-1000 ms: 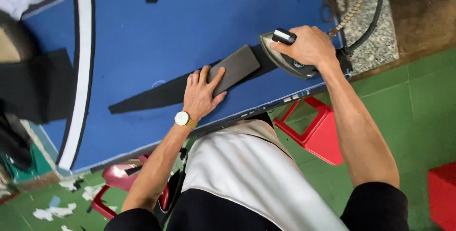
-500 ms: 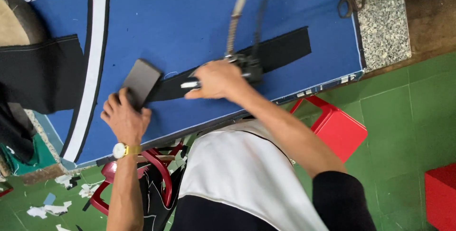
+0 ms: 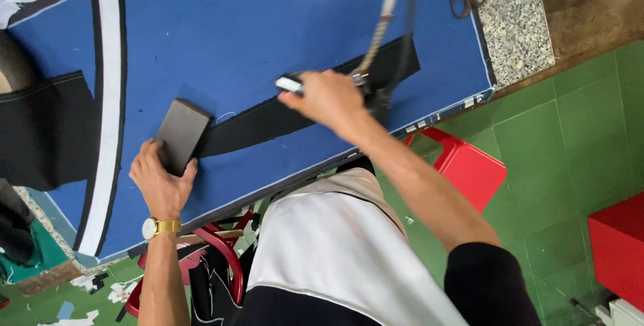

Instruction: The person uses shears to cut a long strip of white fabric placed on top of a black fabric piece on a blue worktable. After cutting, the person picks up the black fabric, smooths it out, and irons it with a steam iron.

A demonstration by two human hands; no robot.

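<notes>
Left hand: fingers spread flat, pressing one dark grey block at the near end of one black fabric strip.
Right hand: fingers closed around the handle of one iron; the iron rests on the strip.
Surface: blue padded board beneath both hands.
Cord: one, rising from the iron.
</notes>
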